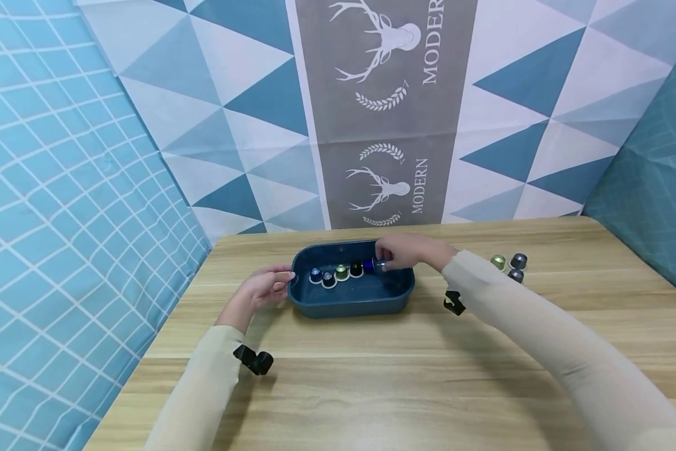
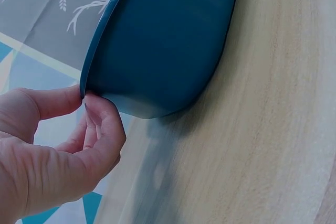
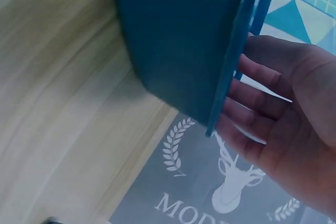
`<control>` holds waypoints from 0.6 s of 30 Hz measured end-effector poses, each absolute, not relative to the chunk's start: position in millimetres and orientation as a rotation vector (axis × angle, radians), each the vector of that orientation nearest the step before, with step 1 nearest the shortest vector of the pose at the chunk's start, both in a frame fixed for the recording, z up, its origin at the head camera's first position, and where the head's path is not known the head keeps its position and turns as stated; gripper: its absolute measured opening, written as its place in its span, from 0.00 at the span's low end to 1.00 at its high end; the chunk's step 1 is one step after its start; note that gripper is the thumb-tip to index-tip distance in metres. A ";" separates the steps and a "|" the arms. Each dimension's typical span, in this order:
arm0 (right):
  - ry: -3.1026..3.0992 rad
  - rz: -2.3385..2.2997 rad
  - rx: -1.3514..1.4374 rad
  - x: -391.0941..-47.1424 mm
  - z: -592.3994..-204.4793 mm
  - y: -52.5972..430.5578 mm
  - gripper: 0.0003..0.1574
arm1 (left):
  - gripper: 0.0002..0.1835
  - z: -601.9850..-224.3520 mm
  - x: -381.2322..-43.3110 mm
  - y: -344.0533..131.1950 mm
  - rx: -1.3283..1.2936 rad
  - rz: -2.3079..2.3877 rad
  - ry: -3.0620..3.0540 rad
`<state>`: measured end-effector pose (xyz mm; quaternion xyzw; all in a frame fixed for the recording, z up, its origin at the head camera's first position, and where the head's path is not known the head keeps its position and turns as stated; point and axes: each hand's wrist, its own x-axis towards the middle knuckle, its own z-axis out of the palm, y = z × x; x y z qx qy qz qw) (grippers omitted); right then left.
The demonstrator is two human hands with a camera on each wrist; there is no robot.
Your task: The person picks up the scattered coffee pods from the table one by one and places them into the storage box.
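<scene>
A dark blue oval-cornered tray [image 1: 349, 308] stands on the wooden table. My left hand [image 2: 68, 140] pinches its rim at the left end between thumb and fingers, as the left wrist view shows. Inside the tray sit coffee capsules: a blue one [image 1: 316, 275], a dark one [image 1: 329, 280], a green one [image 1: 341, 272] and a black one [image 1: 356, 269]. My right hand [image 1: 406, 250] reaches over the right end and holds a blue capsule [image 1: 379, 266] beside a deep blue one [image 1: 368, 266]. In the right wrist view, the tray wall hides its fingertips.
To the right of the tray, behind my right sleeve, a green capsule [image 1: 498, 261] and two dark capsules [image 1: 519, 261] stand on the table [image 1: 338, 388]. One is partly covered by the sleeve. Patterned cloth [image 1: 259, 125] hangs behind and at both sides.
</scene>
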<state>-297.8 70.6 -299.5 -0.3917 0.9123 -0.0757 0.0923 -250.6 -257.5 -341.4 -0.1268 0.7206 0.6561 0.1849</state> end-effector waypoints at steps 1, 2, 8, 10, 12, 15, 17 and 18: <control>2.716 -0.252 -1.175 -296.4 -300.2 73.9 0.14 | 0.29 -341.2 -250.7 -257.4 -0.361 1.849 2.030; 2.726 -0.284 -1.184 -294.8 -301.2 76.8 0.14 | 0.29 -340.9 -250.9 -257.2 -0.363 1.849 2.029; 2.784 -0.414 -1.279 -283.6 -307.7 88.7 0.15 | 0.29 -340.6 -253.0 -257.6 -0.380 1.841 2.032; 2.800 -0.449 -1.299 -280.0 -310.1 91.8 0.15 | 0.29 -341.0 -253.3 -257.9 -0.378 1.838 2.035; 2.809 -0.489 -1.314 -275.2 -312.1 94.8 0.16 | 0.29 -341.3 -252.8 -257.9 -0.370 1.834 2.041; 2.826 -0.534 -1.318 -269.0 -315.9 99.9 0.16 | 0.29 -341.8 -251.8 -257.6 -0.363 1.836 2.041; 2.837 -0.567 -1.315 -265.2 -317.9 103.8 0.16 | 0.29 -341.9 -251.1 -257.3 -0.359 1.838 2.040; 2.843 -0.593 -1.308 -263.6 -318.8 106.0 0.16 | 0.29 -341.9 -250.8 -257.2 -0.358 1.838 2.040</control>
